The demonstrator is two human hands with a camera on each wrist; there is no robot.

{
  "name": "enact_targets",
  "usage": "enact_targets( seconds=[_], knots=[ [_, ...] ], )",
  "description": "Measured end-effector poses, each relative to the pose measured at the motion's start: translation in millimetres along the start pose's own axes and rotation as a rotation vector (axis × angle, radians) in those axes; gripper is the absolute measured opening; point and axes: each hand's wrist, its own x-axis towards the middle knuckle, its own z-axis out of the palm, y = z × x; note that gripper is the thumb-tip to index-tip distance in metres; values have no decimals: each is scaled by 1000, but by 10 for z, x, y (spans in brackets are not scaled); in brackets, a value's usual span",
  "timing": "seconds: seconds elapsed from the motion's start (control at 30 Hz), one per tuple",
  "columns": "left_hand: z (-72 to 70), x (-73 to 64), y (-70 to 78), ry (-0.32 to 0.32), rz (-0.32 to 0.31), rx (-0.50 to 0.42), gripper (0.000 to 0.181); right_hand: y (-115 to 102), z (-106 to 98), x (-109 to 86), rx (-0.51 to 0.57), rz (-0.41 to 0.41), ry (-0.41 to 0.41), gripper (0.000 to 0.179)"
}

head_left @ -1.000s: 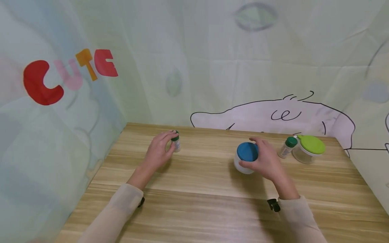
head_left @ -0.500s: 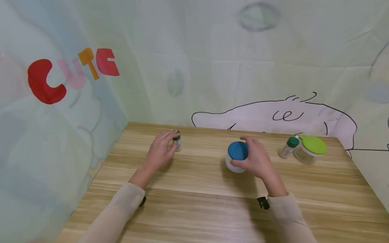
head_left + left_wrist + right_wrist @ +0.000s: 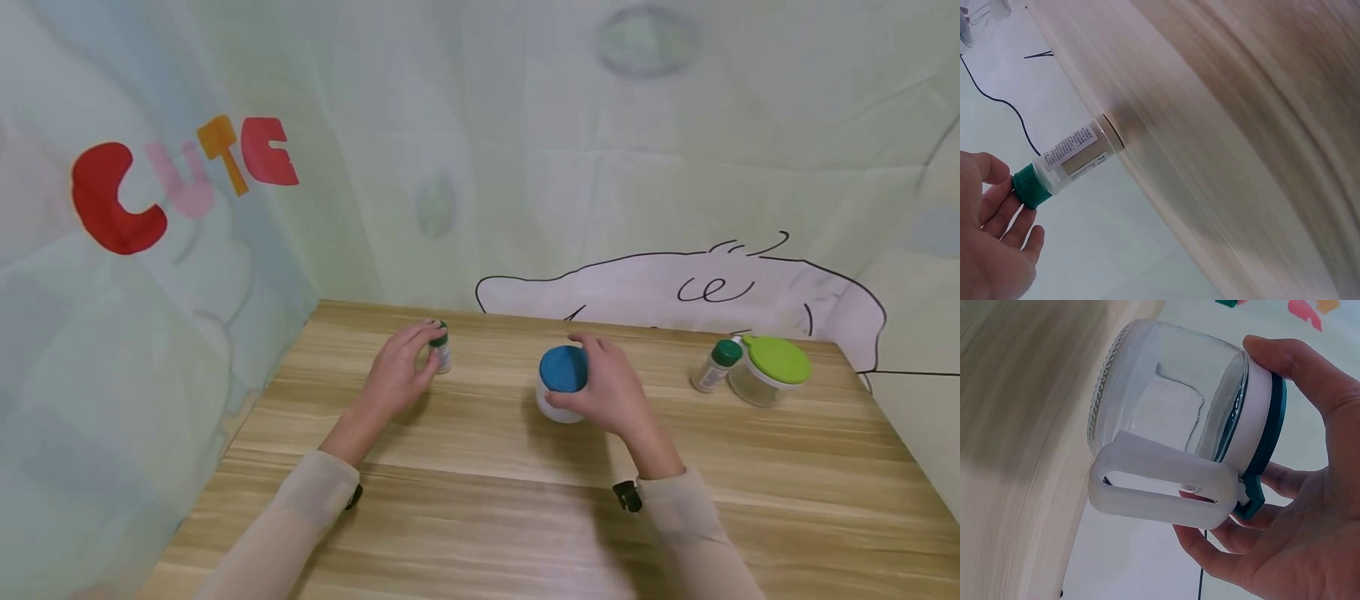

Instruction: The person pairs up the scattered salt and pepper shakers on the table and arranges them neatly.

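A small bottle (image 3: 441,352) with a dark green cap stands at the back left of the wooden table (image 3: 480,508). My left hand (image 3: 408,367) curls round it. In the left wrist view my fingertips (image 3: 1004,203) pinch the green cap of the small bottle (image 3: 1072,156). A clear glass jar (image 3: 561,387) with a blue lid and a white handle stands near the table's middle. My right hand (image 3: 603,387) grips it from the right around the lid. In the right wrist view, my right hand's fingers (image 3: 1310,381) wrap the lid rim of the jar (image 3: 1172,412), whose base rests on the wood.
At the back right stand a second small green-capped bottle (image 3: 714,365) and a clear jar with a lime green lid (image 3: 768,371), side by side. A printed cloth backdrop (image 3: 525,167) hangs close behind and to the left of the table.
My right hand has slid the blue-lidded jar leftward along the table, away from the lime-lidded jar. My left hand has stayed on the small bottle.
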Motion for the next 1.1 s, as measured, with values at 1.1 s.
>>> enact_targets(
  seconds=[1.1],
  knots=[
    [-25,-3,23,18,18,9,30,-484,199,377,-52,-72,-50,89]
  ],
)
